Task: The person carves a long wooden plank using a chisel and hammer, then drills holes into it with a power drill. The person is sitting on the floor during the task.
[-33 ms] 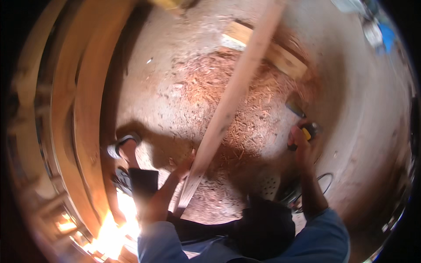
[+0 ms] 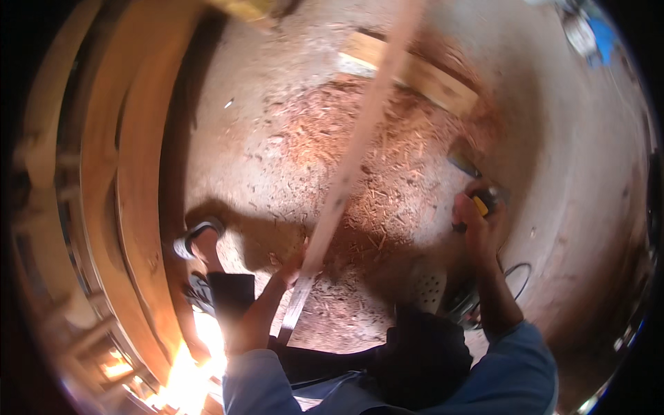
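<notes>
A long, narrow wooden board slants from near my lap up to the far edge of the view. My left hand is closed round its near part; the board hides some of the fingers. Off to the right, my right hand grips a black-and-yellow power tool, slightly blurred and partly covered by the hand, so its exact kind is unclear. The tool is apart from the board, low over the floor.
Wood shavings cover the floor under the board. Beyond them, a short timber block lies crosswise. Large planks stand along the left, near a sandalled foot. A black cable loops beside my right forearm.
The board has rolled in my left hand and now shows a narrower face; its far end has shifted left. The tool stays in my right hand. The whole view has shifted slightly.
</notes>
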A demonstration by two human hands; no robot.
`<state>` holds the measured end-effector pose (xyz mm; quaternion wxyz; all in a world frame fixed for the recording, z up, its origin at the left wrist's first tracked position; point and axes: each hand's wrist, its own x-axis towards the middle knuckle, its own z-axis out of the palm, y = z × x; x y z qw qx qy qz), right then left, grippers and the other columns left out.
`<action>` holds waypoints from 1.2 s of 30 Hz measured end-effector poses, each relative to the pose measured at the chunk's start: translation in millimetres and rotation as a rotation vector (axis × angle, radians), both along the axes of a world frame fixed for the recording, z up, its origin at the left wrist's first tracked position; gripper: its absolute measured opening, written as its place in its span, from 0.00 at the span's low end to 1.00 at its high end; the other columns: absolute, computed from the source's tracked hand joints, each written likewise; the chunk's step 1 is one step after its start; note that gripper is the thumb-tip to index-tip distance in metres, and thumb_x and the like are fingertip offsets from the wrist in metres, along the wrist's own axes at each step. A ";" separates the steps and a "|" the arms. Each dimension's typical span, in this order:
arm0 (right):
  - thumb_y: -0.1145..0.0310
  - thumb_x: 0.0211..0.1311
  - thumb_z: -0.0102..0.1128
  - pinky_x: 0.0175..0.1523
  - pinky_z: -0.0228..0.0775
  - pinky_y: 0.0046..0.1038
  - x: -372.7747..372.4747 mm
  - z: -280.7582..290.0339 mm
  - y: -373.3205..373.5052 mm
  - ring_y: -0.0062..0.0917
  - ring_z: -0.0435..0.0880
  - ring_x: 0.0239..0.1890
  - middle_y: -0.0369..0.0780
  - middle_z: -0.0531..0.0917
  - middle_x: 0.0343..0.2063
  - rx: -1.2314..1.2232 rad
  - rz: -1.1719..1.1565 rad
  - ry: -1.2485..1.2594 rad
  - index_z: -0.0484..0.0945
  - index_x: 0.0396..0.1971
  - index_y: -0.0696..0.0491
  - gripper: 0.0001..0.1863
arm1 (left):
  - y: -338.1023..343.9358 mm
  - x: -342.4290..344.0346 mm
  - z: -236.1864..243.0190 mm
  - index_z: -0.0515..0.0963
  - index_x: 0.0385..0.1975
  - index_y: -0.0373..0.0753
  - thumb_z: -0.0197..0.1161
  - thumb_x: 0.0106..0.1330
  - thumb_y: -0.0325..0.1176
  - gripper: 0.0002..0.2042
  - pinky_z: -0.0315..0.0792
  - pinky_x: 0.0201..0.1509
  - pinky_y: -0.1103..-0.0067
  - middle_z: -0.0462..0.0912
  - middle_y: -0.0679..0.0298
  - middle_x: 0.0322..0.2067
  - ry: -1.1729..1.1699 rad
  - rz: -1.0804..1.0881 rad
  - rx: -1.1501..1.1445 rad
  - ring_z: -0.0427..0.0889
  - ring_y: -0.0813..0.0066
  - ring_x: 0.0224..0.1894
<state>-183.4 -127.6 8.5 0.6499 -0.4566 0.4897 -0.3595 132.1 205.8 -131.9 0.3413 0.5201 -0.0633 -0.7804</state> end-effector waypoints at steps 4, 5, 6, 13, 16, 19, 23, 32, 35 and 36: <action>0.75 0.63 0.69 0.27 0.63 0.18 -7.6 -1.9 -2.4 0.10 0.74 0.22 0.30 0.78 0.21 0.002 -0.004 0.003 0.77 0.32 0.53 0.07 | 25.3 27.8 -40.5 0.73 0.46 0.38 0.69 0.28 0.85 0.56 0.76 0.39 0.71 0.75 0.64 0.34 0.633 0.144 0.003 0.78 0.68 0.36; 0.75 0.64 0.69 0.27 0.64 0.18 -8.2 -2.3 -4.9 0.10 0.74 0.22 0.30 0.78 0.21 0.016 -0.014 0.005 0.77 0.32 0.53 0.07 | 24.2 30.8 -45.8 0.73 0.45 0.38 0.70 0.25 0.85 0.56 0.76 0.37 0.72 0.74 0.65 0.33 0.642 0.105 -0.044 0.78 0.69 0.35; 0.74 0.64 0.70 0.27 0.64 0.18 -9.2 -2.5 -6.1 0.10 0.74 0.22 0.30 0.79 0.22 0.024 -0.017 0.003 0.77 0.32 0.53 0.08 | 27.2 30.2 -42.2 0.73 0.44 0.37 0.70 0.22 0.86 0.57 0.75 0.36 0.73 0.73 0.66 0.32 0.574 0.144 0.047 0.78 0.69 0.34; 0.74 0.64 0.70 0.28 0.64 0.18 0.8 -11.2 -12.6 0.10 0.74 0.23 0.30 0.77 0.21 0.052 -0.012 0.038 0.77 0.31 0.54 0.08 | -13.5 15.7 -18.9 0.76 0.32 0.37 0.63 0.71 0.49 0.18 0.71 0.24 0.73 0.76 0.60 0.21 0.123 -0.007 0.001 0.76 0.69 0.22; 0.74 0.64 0.70 0.28 0.63 0.18 7.6 -15.5 -9.2 0.10 0.74 0.23 0.29 0.77 0.21 0.065 0.015 0.029 0.77 0.31 0.53 0.08 | -19.4 13.0 -24.3 0.78 0.34 0.38 0.57 0.75 0.51 0.20 0.74 0.26 0.75 0.80 0.59 0.24 -0.105 -0.072 -0.127 0.79 0.70 0.23; 0.73 0.64 0.70 0.28 0.62 0.18 7.6 -15.8 -7.3 0.10 0.73 0.23 0.29 0.77 0.21 0.080 0.025 0.016 0.77 0.31 0.53 0.08 | -13.0 14.8 -31.6 0.78 0.36 0.38 0.52 0.79 0.53 0.22 0.74 0.26 0.75 0.81 0.60 0.25 0.032 -0.002 -0.073 0.80 0.70 0.23; 0.73 0.63 0.70 0.28 0.61 0.18 -3.3 -13.2 -11.8 0.10 0.73 0.22 0.29 0.77 0.21 0.051 -0.019 0.089 0.77 0.31 0.53 0.08 | 3.3 24.5 -29.8 0.78 0.37 0.37 0.51 0.80 0.53 0.23 0.74 0.27 0.75 0.81 0.60 0.26 0.223 0.042 0.024 0.80 0.70 0.23; 0.75 0.62 0.70 0.29 0.62 0.18 15.4 -19.8 -8.7 0.10 0.73 0.23 0.29 0.77 0.22 0.086 0.044 0.036 0.77 0.31 0.53 0.08 | 13.0 43.4 -30.1 0.79 0.40 0.36 0.49 0.81 0.54 0.24 0.75 0.28 0.76 0.82 0.59 0.27 0.248 0.131 0.123 0.80 0.70 0.24; 0.75 0.63 0.70 0.29 0.63 0.18 14.0 -18.1 -6.1 0.10 0.74 0.23 0.29 0.78 0.22 0.103 0.061 0.039 0.77 0.31 0.53 0.08 | 13.0 39.2 -25.8 0.79 0.40 0.36 0.49 0.82 0.54 0.24 0.75 0.28 0.76 0.82 0.59 0.27 0.145 0.237 0.257 0.80 0.71 0.24; 0.75 0.63 0.70 0.29 0.63 0.18 10.8 -17.0 -7.1 0.10 0.74 0.23 0.29 0.78 0.22 0.105 0.077 0.046 0.77 0.31 0.53 0.08 | 13.3 34.8 -20.3 0.79 0.41 0.36 0.48 0.82 0.54 0.24 0.75 0.28 0.76 0.82 0.59 0.27 -0.019 0.285 0.270 0.80 0.71 0.24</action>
